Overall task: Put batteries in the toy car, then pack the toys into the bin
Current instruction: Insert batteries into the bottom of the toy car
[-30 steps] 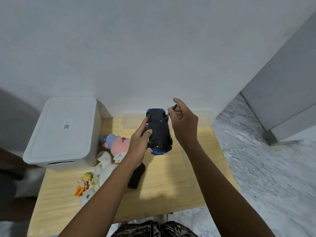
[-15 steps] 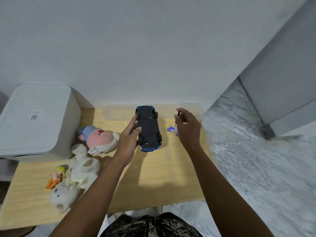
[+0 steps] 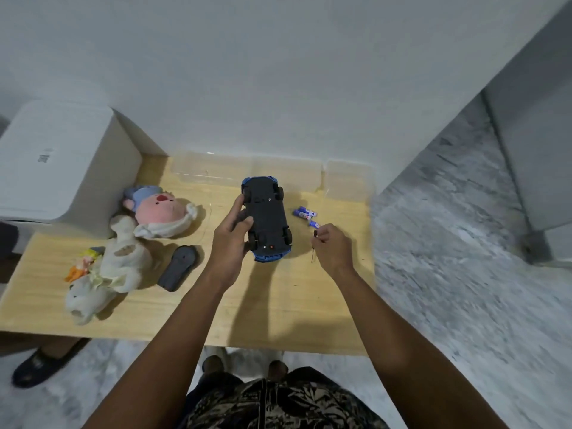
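— Where is the toy car [image 3: 266, 218] sitting?
— Belly-up above the table [image 3: 278, 305], with the left hand [image 3: 230, 239] gripping its side.
— And the right hand [image 3: 332, 246]?
— It is pinching a thin screwdriver [image 3: 314, 245], fingers curled, just beside the batteries [image 3: 306, 214].
— The bin [image 3: 58, 162]?
— Its left edge is getting cut off.

Both my forearms are bare from the bottom edge of the view up to the wrists; no sleeves, watch, bands or rings visible on either. My left hand [image 3: 230, 243] and right hand [image 3: 332, 247] are bare, no gloves. At the bottom centre, my shorts [image 3: 278, 404]: dark fabric with a pale leaf or floral print all over. Just above the shorts, my two knees show bare.
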